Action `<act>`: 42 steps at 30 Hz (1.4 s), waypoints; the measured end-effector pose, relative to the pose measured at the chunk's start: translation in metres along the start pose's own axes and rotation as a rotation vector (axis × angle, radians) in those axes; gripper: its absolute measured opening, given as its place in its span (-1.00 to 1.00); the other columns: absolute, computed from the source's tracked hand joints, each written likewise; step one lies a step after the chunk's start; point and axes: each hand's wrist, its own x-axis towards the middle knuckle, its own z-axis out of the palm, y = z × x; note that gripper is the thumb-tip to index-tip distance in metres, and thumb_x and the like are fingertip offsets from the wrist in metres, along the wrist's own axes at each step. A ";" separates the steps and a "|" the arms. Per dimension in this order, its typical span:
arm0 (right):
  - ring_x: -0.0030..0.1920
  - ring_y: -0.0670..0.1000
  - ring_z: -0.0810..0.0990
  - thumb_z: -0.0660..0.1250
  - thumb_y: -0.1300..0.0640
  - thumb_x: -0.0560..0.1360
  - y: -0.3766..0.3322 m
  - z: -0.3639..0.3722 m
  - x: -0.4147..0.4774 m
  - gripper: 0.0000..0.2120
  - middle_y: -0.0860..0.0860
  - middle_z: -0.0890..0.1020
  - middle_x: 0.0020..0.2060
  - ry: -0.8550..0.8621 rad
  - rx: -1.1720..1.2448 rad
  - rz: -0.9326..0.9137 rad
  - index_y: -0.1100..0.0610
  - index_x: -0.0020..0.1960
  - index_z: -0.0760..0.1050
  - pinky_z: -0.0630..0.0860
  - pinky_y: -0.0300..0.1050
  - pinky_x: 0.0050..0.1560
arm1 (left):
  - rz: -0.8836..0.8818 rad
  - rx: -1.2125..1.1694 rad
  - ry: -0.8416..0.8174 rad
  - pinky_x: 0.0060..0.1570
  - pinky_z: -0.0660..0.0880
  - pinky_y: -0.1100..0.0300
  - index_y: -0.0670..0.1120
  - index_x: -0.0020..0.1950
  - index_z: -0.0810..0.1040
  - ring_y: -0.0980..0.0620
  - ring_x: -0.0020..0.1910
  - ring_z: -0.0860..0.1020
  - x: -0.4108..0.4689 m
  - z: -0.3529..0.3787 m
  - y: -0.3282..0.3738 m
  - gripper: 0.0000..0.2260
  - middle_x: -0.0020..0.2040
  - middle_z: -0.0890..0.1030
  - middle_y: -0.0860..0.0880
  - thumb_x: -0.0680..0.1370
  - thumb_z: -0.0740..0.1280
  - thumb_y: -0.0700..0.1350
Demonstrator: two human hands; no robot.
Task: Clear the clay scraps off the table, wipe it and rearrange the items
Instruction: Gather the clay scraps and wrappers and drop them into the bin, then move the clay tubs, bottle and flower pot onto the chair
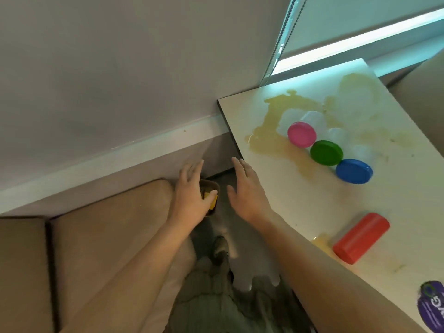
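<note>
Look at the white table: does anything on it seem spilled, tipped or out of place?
Yes. A yellowish smear covers the white table around three translucent plastic tubs with pink, green and blue lids that appear to lie on their sides. A red plastic cylinder lies on its side near a small yellow puddle.

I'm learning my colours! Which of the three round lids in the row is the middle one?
The green lid. The pink lid is on its wall side and the blue lid on the side nearer the red tube.
</note>
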 end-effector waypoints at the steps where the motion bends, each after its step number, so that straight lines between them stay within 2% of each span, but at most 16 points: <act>1: 0.64 0.03 -0.02 0.28 0.13 0.65 0.002 -0.009 -0.014 -0.28 0.02 0.06 0.65 0.020 0.004 -0.003 -0.03 0.67 -0.04 0.02 -0.05 0.59 | 0.018 -0.007 -0.001 0.48 0.31 0.04 0.14 0.67 0.09 -0.03 0.60 0.20 -0.010 0.000 0.010 -0.21 0.65 0.09 0.03 0.56 0.46 0.08; 5: 0.64 -0.01 -0.03 0.29 0.09 0.64 0.017 -0.040 -0.074 -0.28 -0.03 0.06 0.65 0.089 0.041 -0.008 -0.07 0.66 -0.04 0.03 -0.02 0.62 | 0.098 -0.044 0.000 0.48 0.30 0.07 0.16 0.65 0.12 0.03 0.59 0.21 -0.053 0.003 0.051 -0.22 0.64 0.09 0.08 0.55 0.48 0.10; 8: 0.64 -0.03 -0.03 0.29 0.09 0.64 0.036 -0.062 -0.123 -0.29 -0.02 0.08 0.65 0.156 0.073 -0.018 -0.04 0.67 -0.01 -0.01 -0.08 0.60 | 0.172 -0.059 0.001 0.49 0.27 0.08 0.15 0.65 0.14 0.07 0.58 0.21 -0.084 0.012 0.081 -0.22 0.64 0.11 0.08 0.54 0.49 0.09; 11: 0.63 -0.02 0.00 0.29 0.10 0.63 0.064 -0.081 -0.178 -0.30 -0.01 0.11 0.64 0.242 0.090 0.010 -0.01 0.66 0.02 0.03 -0.04 0.62 | 0.233 -0.077 0.007 0.48 0.30 0.08 0.13 0.64 0.20 0.06 0.57 0.23 -0.125 0.030 0.113 -0.24 0.62 0.15 0.08 0.53 0.50 0.09; 18: 0.63 -0.03 0.02 0.28 0.05 0.65 0.138 -0.114 -0.306 -0.35 -0.06 0.10 0.64 0.377 0.122 0.179 -0.07 0.64 0.05 0.01 -0.06 0.59 | 0.351 -0.087 -0.077 0.44 0.38 0.08 0.14 0.61 0.26 0.04 0.48 0.38 -0.223 0.091 0.172 -0.28 0.57 0.22 0.06 0.53 0.51 0.08; 22: 0.63 -0.03 0.01 0.28 0.05 0.65 0.178 -0.124 -0.359 -0.38 -0.04 0.11 0.64 0.417 0.151 0.259 -0.04 0.63 0.11 -0.02 -0.18 0.52 | 0.413 -0.057 -0.158 0.33 0.43 0.15 0.13 0.60 0.30 0.06 0.41 0.44 -0.262 0.118 0.198 -0.32 0.54 0.24 0.08 0.53 0.50 0.09; 29: 0.60 0.02 0.12 0.31 0.16 0.62 0.221 -0.138 -0.409 -0.43 0.04 0.23 0.59 0.509 0.271 0.378 0.05 0.59 0.23 0.05 -0.18 0.53 | 0.530 -0.026 -0.293 0.37 0.49 0.05 0.15 0.53 0.37 0.05 0.35 0.48 -0.285 0.155 0.233 -0.39 0.49 0.30 0.12 0.52 0.51 0.09; 34: 0.54 0.05 0.25 0.31 0.18 0.60 0.245 -0.143 -0.430 -0.45 0.05 0.32 0.53 0.570 0.345 0.485 0.10 0.56 0.28 0.21 -0.01 0.55 | 0.598 -0.009 -0.399 0.23 0.48 0.23 0.12 0.51 0.41 0.12 0.25 0.51 -0.294 0.179 0.251 -0.44 0.44 0.37 0.11 0.54 0.49 0.07; 35: 0.52 0.05 0.27 0.31 0.18 0.60 0.249 -0.144 -0.434 -0.45 0.04 0.33 0.52 0.584 0.360 0.502 0.10 0.56 0.29 0.21 -0.07 0.53 | 0.606 -0.008 -0.422 0.19 0.45 0.27 0.12 0.51 0.41 0.14 0.23 0.52 -0.295 0.183 0.254 -0.45 0.41 0.38 0.12 0.55 0.48 0.07; 38: 0.49 0.02 0.32 0.31 0.20 0.59 0.256 -0.147 -0.445 -0.49 0.01 0.37 0.48 0.647 0.380 0.546 0.08 0.53 0.33 0.07 -0.39 0.43 | 0.634 -0.009 -0.483 0.13 0.45 0.30 0.11 0.51 0.42 0.19 0.16 0.52 -0.298 0.192 0.265 -0.46 0.36 0.43 0.13 0.56 0.47 0.06; 42: 0.47 0.01 0.33 0.31 0.19 0.59 0.269 -0.157 -0.463 -0.56 0.00 0.41 0.44 0.757 0.380 0.606 0.01 0.45 0.41 0.22 -0.19 0.42 | 0.676 -0.014 -0.555 0.08 0.50 0.28 0.10 0.51 0.42 0.22 0.09 0.54 -0.302 0.209 0.286 -0.47 0.32 0.50 0.12 0.56 0.46 0.06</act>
